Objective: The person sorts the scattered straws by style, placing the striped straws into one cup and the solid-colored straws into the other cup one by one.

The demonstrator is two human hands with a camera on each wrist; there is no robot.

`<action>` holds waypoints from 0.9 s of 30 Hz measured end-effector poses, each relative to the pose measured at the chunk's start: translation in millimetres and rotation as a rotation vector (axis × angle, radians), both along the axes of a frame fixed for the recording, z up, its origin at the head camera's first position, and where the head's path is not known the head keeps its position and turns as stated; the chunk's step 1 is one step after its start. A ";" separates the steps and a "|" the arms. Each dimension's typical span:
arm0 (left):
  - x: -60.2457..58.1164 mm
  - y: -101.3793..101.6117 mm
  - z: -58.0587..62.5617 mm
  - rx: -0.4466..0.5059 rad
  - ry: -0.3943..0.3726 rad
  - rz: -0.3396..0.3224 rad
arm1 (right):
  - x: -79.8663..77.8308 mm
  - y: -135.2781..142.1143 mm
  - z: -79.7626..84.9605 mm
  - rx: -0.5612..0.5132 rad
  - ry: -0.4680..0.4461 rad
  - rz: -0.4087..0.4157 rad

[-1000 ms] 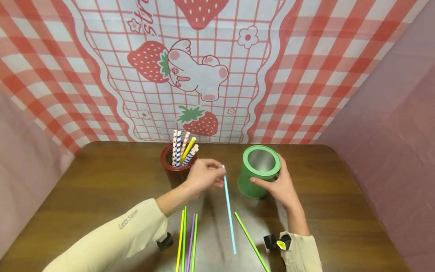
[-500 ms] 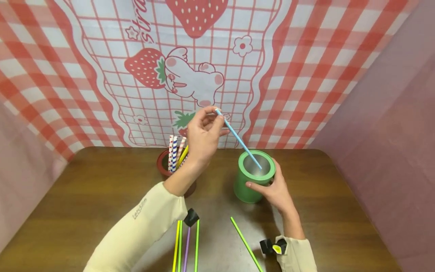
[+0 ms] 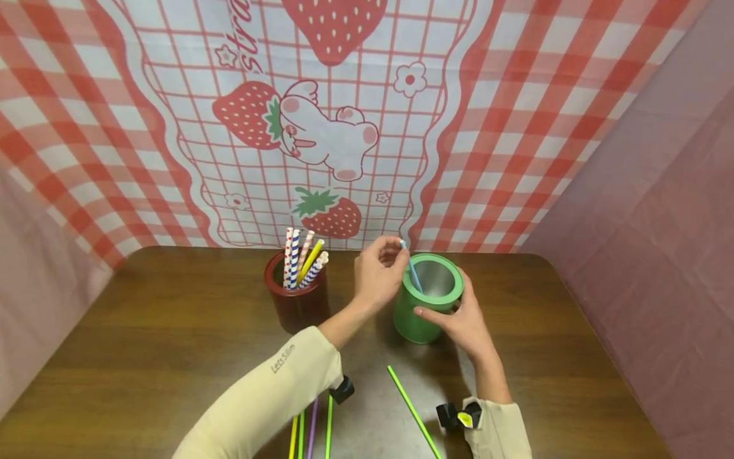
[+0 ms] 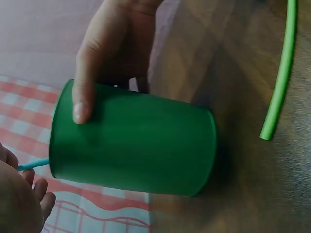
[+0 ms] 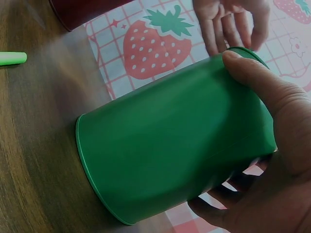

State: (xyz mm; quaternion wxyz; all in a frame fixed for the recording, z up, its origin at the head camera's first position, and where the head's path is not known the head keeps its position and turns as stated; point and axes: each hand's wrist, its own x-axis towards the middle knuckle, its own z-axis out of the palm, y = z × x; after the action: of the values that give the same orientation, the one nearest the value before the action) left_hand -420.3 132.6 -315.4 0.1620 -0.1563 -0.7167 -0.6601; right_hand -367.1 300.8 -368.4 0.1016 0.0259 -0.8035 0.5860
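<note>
A light blue straw (image 3: 414,271) slants down into the green can (image 3: 421,322), its lower part hidden inside. My left hand (image 3: 380,271) pinches the straw's top end just left of the can's rim; the left wrist view shows a short stretch of straw (image 4: 35,164) between fingers and rim. With thumb and fingers around its upper side, my right hand (image 3: 467,319) grips the can, which stands upright on the table. In the right wrist view the thumb lies along the can's wall (image 5: 170,145), near the rim.
Left of the green can stands a dark red can (image 3: 298,309) with several patterned paper straws and a yellow one (image 3: 312,260). A green straw (image 3: 413,411) lies at the table's front. Yellow, green and purple straws (image 3: 312,428) lie partly under my left forearm. A strawberry-print cloth (image 3: 332,121) hangs behind.
My left hand lifted the blue straw off the table area, brought it over the green can, then lowered its lower end inside. The right hand kept its hold on the can.
</note>
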 end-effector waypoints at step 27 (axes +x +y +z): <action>85.8 -33.5 -85.4 -0.077 -0.932 -0.163 | -2.4 -1.6 0.2 0.010 -0.004 -0.006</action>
State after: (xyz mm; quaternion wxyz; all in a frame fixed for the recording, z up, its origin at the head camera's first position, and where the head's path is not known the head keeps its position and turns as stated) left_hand -334.5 99.1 -400.7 -0.2351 0.0949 -0.7223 -0.6434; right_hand -369.5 299.1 -368.2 0.1018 0.0228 -0.8067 0.5817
